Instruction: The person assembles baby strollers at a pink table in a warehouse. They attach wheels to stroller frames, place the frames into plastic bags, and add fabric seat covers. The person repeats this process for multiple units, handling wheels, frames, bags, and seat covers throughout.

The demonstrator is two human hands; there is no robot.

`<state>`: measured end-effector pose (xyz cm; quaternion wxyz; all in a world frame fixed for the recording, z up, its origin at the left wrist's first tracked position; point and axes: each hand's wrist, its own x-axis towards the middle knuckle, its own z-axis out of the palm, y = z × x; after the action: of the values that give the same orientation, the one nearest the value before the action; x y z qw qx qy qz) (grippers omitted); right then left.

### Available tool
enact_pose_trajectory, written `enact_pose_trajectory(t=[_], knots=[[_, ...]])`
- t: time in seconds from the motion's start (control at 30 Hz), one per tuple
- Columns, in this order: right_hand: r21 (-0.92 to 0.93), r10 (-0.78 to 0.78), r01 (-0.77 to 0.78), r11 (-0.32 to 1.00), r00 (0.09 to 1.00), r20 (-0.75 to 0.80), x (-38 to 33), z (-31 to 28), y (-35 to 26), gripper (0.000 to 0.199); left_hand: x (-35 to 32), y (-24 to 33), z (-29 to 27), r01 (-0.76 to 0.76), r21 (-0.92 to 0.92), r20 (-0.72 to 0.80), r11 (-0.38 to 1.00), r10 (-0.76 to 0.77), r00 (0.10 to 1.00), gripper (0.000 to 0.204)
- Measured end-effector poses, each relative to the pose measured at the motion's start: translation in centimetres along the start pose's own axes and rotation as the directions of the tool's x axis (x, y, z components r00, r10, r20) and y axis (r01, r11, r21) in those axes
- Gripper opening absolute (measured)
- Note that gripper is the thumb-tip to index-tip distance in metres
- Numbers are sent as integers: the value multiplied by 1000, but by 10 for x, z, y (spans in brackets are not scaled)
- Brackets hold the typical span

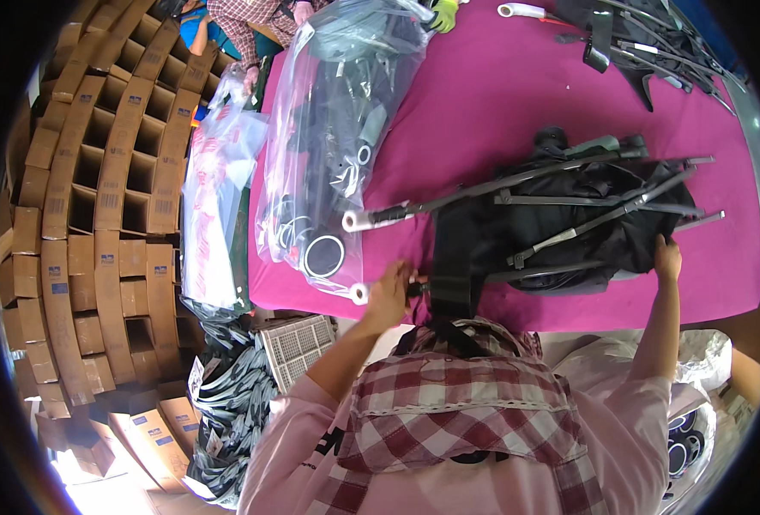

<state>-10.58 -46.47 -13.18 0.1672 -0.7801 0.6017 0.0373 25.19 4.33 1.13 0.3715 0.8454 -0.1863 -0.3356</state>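
The folded stroller frame [569, 219] lies on the magenta table [483, 94]. My left hand [390, 296] grips its near tube; my right hand [667, 257] presses its black fabric, fingers together. A bagged stroller [333, 137] sits left.

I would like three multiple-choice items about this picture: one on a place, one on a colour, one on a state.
1. Where does the clear plastic bag with parts lie?
A. to the left of the folded frame
B. to its right
C. under the table

2. What colour is the table cover?
A. green
B. magenta
C. white

3. What does the left hand do?
A. hangs free
B. rests on a carton
C. grips the frame's tube near its white end cap

Answers: 1 A, the bag lies left of the folded frame. 2 B, the cover is magenta. 3 C, the fingers close on the tube by the white end cap; the right hand rests on the black fabric.
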Motion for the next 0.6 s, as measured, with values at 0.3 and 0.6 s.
enact_pose_trajectory(t=[0.3,0.6], knots=[[339,228,-256,905,966,122,-118,87,126,60,69,-21,-11,-389,-475,-402,789,198,894,51],[599,642,-707,377,665,382,-295,76,-7,50,116,-226,-84,-222,-133,-303,966,174,937,51]])
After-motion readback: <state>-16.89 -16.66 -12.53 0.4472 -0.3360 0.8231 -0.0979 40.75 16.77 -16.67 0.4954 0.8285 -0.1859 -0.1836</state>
